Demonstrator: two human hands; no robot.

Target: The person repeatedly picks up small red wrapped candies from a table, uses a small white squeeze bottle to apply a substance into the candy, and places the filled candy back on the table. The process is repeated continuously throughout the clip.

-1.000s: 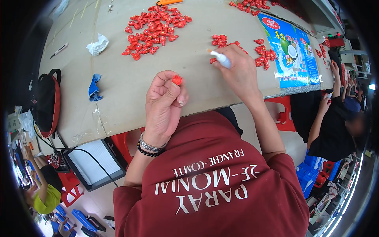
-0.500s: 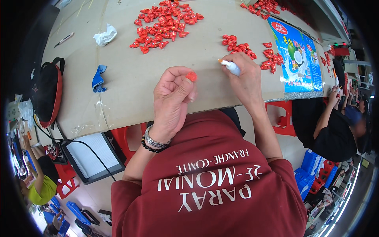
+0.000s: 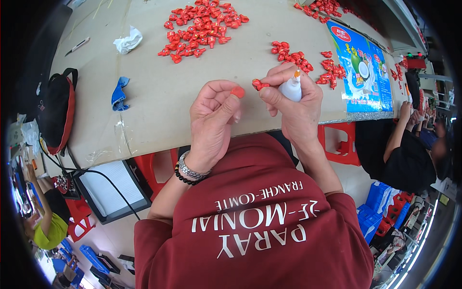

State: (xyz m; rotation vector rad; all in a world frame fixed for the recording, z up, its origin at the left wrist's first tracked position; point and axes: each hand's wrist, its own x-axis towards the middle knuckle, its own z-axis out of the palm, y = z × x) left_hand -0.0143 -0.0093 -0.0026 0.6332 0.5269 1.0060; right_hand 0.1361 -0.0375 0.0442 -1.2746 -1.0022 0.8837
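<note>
Between thumb and fingers of my left hand (image 3: 210,113) is a small red rounded piece (image 3: 237,92). My right hand (image 3: 305,108) keeps a small white squeeze bottle (image 3: 291,90) with an orange tip against its palm, the tip pointing up and away. Thumb and forefinger of that same hand pinch a small red figure part (image 3: 260,85), just right of the left hand's piece and apart from it. A small group of similar red parts (image 3: 293,55) lies just beyond my right hand. A larger pile of red parts (image 3: 204,29) spreads over the far middle of the table.
On the table (image 3: 159,106) lie a crumpled white tissue (image 3: 128,40), a blue cloth scrap (image 3: 120,94) and a cutter knife (image 3: 77,46). A black and red bag (image 3: 57,111) is at the left edge, a blue poster (image 3: 363,67) at right. Another person's arm (image 3: 399,130) is farther right.
My right hand has picked up a red figure part and brought it left towards the left hand. The bottle has turned from pointing left to pointing up. My left hand has barely moved.
</note>
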